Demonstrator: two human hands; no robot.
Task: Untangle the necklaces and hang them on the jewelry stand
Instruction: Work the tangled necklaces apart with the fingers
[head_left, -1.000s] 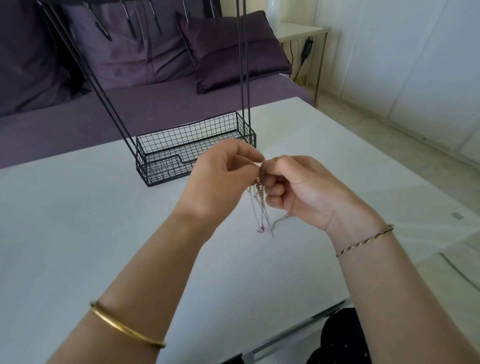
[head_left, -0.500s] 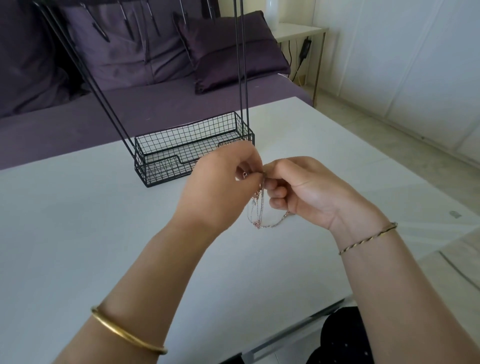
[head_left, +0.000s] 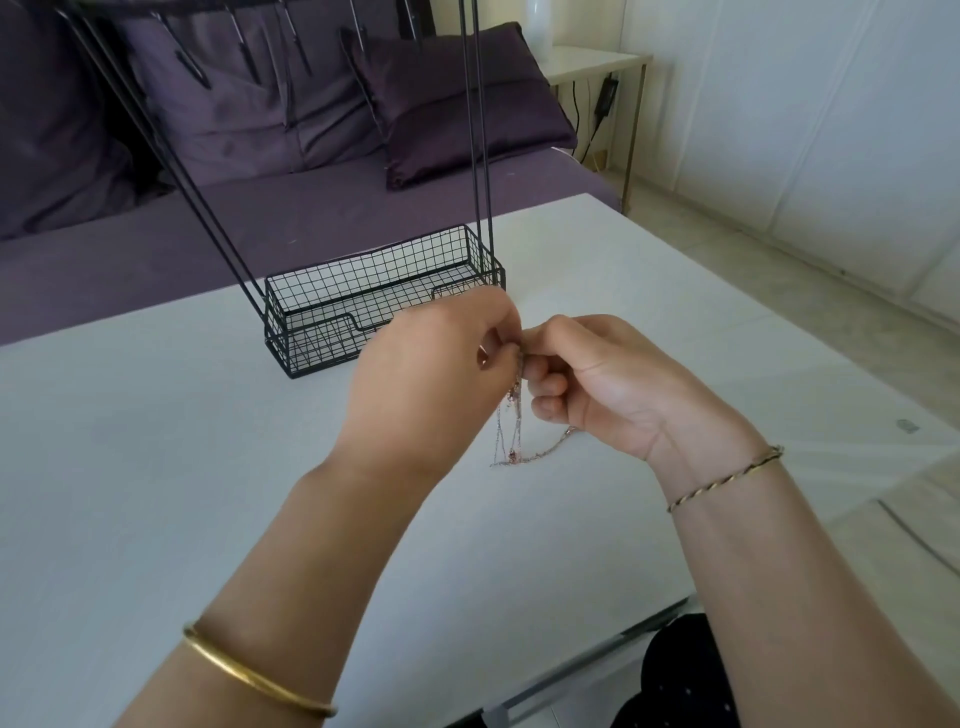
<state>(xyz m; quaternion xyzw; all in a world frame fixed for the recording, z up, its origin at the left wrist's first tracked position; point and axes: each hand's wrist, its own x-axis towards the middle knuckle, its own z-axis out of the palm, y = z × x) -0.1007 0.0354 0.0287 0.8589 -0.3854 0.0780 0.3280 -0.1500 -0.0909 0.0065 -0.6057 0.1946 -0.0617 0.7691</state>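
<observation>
A small tangle of thin silver and rose-gold necklaces (head_left: 511, 434) hangs between my two hands above the white table (head_left: 156, 467). My left hand (head_left: 431, 374) pinches the top of the tangle with thumb and fingertips. My right hand (head_left: 592, 384) faces it, fingers curled, pinching the same chains; one strand runs back under its palm. The black wire jewelry stand (head_left: 374, 306) sits just behind my hands, with a mesh basket base and tall thin rods rising out of view. Its hooks at the top show dark against the sofa.
A purple sofa with cushions (head_left: 452, 104) lies behind the table. At the back right stands a small white side table (head_left: 597, 62) with a cable hanging from it. The near table edge (head_left: 597, 654) runs at the lower right, with tiled floor beyond.
My hands have stayed together over the same spot, working the tangle. The hanging strands shifted from straight drops to a loop trailing toward my right hand.
</observation>
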